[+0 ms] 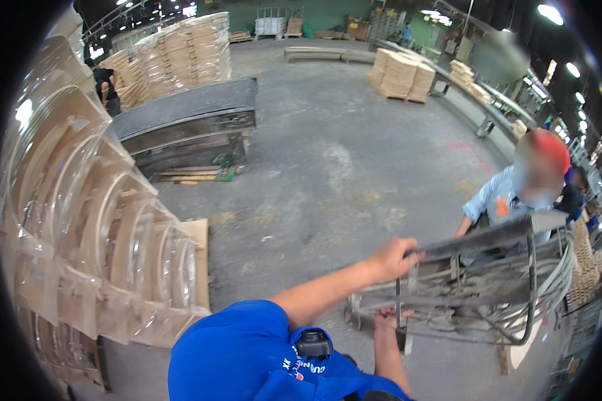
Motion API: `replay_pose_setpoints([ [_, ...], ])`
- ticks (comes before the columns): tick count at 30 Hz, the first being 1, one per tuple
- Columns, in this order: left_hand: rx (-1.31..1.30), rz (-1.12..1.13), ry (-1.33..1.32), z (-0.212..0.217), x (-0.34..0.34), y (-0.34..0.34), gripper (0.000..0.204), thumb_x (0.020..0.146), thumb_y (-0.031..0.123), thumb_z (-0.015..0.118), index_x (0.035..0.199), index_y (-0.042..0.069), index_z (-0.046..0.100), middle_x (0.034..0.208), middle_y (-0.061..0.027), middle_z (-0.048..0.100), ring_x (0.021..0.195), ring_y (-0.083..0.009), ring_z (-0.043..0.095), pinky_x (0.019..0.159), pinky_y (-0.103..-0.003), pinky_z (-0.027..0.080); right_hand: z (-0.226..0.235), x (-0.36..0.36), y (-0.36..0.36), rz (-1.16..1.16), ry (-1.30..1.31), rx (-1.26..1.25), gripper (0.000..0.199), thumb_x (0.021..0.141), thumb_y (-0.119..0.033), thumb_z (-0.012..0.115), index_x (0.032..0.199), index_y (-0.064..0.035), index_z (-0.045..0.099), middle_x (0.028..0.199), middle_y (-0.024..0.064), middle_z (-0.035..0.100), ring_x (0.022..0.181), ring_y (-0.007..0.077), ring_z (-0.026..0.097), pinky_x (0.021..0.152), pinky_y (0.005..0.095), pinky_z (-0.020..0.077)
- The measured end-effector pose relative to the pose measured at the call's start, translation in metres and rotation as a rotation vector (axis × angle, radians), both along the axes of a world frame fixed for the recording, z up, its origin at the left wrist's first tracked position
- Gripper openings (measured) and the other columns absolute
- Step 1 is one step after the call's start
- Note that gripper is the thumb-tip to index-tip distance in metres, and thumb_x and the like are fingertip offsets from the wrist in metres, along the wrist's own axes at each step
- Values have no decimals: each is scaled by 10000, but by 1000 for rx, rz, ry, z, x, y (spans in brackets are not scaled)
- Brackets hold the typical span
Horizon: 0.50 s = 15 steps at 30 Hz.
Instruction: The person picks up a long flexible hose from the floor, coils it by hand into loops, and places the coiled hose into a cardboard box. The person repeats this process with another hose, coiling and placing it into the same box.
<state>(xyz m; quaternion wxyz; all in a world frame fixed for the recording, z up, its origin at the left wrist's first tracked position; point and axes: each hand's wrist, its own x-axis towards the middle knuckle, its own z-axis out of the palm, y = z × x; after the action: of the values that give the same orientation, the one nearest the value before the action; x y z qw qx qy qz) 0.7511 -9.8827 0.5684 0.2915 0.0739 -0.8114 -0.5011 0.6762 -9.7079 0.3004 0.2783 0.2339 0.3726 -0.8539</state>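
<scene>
A dusty grey metal frame (pixel 475 294) of bent rods and bars, with a long flat top rail, slants across the right side. My left hand (pixel 393 259) is closed around the near-left end of its top rail. Lower down, my right hand (pixel 386 318) grips the frame by an upright bar at the same end; part of its fingers is hidden by the bar. Across from me a person (pixel 512 190) in a light blue shirt and red cap stands close behind the frame, one arm reaching down to its far side.
Plastic-wrapped stacks of curved wooden parts (pixel 107 220) rise along the left. Beyond them stands a dark, low bench (pixel 187 113). Pallets of pale boards (pixel 401 73) and a long conveyor (pixel 475 110) are at the far right. Another person (pixel 106 87) bends at far left.
</scene>
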Motion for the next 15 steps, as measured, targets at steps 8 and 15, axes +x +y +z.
replay_pose_setpoints([
  [8,-69,195,8,2,125,-85,171,833,147,523,804,-21,531,644,-167,527,562,-234,504,541,-344,393,24,86,-116,252,185,-117,601,831,-692,292,853,-133,512,628,5,501,484,150,454,426,266,378],
  [15,111,372,165,-17,207,-162,255,845,199,565,754,-27,490,583,-169,436,517,-179,396,491,-340,346,50,158,-219,362,133,-168,615,771,-776,284,809,-192,474,586,-31,425,452,134,389,409,273,322],
])
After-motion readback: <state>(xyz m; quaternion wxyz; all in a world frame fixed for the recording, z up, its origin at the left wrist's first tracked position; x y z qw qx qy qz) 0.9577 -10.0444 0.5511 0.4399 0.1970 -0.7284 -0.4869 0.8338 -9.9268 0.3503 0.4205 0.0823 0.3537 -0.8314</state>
